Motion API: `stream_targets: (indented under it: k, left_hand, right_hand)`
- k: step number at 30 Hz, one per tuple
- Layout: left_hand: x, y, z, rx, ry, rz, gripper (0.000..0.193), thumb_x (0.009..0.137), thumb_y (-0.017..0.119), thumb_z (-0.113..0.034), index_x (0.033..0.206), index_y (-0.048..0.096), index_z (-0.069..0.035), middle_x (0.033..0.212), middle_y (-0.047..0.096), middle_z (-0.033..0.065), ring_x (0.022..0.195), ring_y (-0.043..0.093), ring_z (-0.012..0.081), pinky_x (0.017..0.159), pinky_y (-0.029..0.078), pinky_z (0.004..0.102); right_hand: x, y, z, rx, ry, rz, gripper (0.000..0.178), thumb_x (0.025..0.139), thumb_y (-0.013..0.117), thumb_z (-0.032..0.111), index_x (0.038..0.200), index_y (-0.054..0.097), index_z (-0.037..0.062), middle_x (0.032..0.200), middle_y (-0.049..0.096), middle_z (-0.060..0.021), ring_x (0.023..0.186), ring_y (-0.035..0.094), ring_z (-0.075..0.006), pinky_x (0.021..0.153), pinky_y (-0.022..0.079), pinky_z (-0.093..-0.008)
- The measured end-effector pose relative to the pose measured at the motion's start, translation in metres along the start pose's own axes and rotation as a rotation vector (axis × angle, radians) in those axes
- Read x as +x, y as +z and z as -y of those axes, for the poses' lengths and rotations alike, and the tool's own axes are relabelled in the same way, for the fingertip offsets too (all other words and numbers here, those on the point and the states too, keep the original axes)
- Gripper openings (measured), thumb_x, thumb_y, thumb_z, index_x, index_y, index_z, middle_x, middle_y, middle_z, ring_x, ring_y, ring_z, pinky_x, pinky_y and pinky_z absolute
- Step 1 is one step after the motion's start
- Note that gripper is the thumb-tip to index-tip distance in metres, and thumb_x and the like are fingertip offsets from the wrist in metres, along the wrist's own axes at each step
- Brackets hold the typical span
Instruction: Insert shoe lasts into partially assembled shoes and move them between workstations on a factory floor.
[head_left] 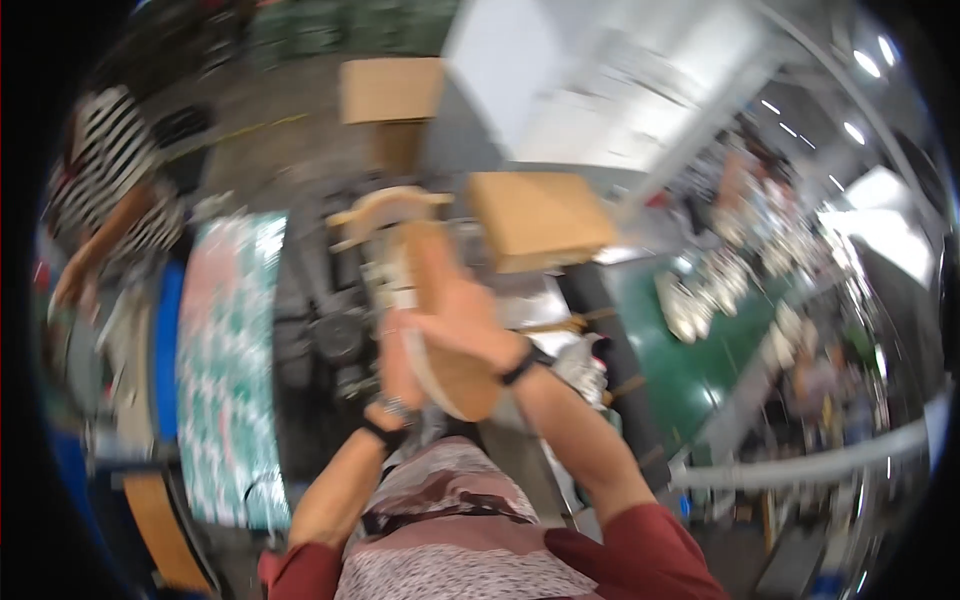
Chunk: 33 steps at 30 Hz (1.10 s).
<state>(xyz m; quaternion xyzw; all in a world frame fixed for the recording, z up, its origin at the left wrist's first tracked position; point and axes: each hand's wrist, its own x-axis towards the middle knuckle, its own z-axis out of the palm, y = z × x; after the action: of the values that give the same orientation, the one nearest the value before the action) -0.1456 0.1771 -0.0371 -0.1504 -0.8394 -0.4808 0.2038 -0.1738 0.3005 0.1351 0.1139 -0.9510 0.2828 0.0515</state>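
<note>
A shoe with a tan sole and a white side edge is held in front of my body, its sole turned up toward me. My left hand grips its left side, with the fingers partly hidden. Across the tan sole lies my right hand, its fingers reaching toward the far end and pressing on it. Both hands are blurred by motion. Just beyond the shoe stands a curved, light wooden-looking piece on a dark machine.
A cardboard box stands at the far right of the hands, another box farther back. On the left is a plastic-covered, green and pink surface. White shoes sit on a green conveyor at right. A person in stripes is at far left.
</note>
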Motion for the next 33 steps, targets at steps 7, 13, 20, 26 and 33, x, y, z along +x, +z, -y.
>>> stream_targets:
  k: [7,13,20,26,33]
  left_hand:
    - [-0.044,-0.017,0.020,-0.794,-0.397,0.065,0.064,0.098,0.067,-0.020,0.152,0.037,-0.001,0.144,0.052,0.0138,0.132,0.052,0.0249,0.110,0.044,0.0381]
    - [-0.044,0.013,-0.008,-1.616,-1.010,0.234,0.063,0.103,0.050,-0.052,0.148,0.044,-0.009,0.143,0.055,0.0097,0.125,0.058,0.0273,0.103,0.050,0.0426]
    - [-0.036,0.030,0.020,-1.912,-0.563,0.509,0.069,0.101,0.045,-0.062,0.146,0.047,-0.010,0.144,0.056,0.0092,0.126,0.057,0.0291,0.103,0.049,0.0453]
    - [-0.037,0.018,-0.007,-1.888,-0.646,0.454,0.070,0.100,0.046,-0.062,0.146,0.047,-0.009,0.143,0.056,0.0102,0.125,0.058,0.0296,0.102,0.050,0.0450]
    - [-0.051,-0.001,-0.031,-1.863,-0.790,0.383,0.071,0.099,0.048,-0.062,0.145,0.047,-0.008,0.142,0.057,0.0114,0.124,0.059,0.0302,0.102,0.051,0.0446]
  right_hand:
    - [-0.034,0.022,-0.002,-0.020,0.035,-0.030,0.116,0.069,0.076,0.041,0.159,0.015,-0.0019,0.114,0.054,-0.0373,0.082,0.067,-0.0489,0.072,0.057,-0.0508]
    - [-0.049,0.021,-0.009,-0.018,0.083,-0.088,0.115,0.071,0.076,0.037,0.160,0.013,-0.0002,0.120,0.051,-0.0370,0.077,0.067,-0.0465,0.070,0.058,-0.0495]
    - [-0.059,0.028,-0.010,-0.006,0.035,-0.163,0.112,0.075,0.074,0.035,0.161,0.010,0.0026,0.130,0.048,-0.0391,0.078,0.068,-0.0479,0.070,0.058,-0.0501]
    - [-0.070,0.020,-0.003,0.033,0.022,-0.184,0.115,0.076,0.076,0.034,0.162,0.005,0.0054,0.139,0.039,-0.0440,0.085,0.067,-0.0514,0.076,0.058,-0.0511]
    - [-0.093,0.009,0.007,0.025,0.037,-0.232,0.104,0.085,0.071,0.035,0.163,0.006,0.0077,0.148,0.038,-0.0359,0.094,0.067,-0.0508,0.082,0.058,-0.0493]
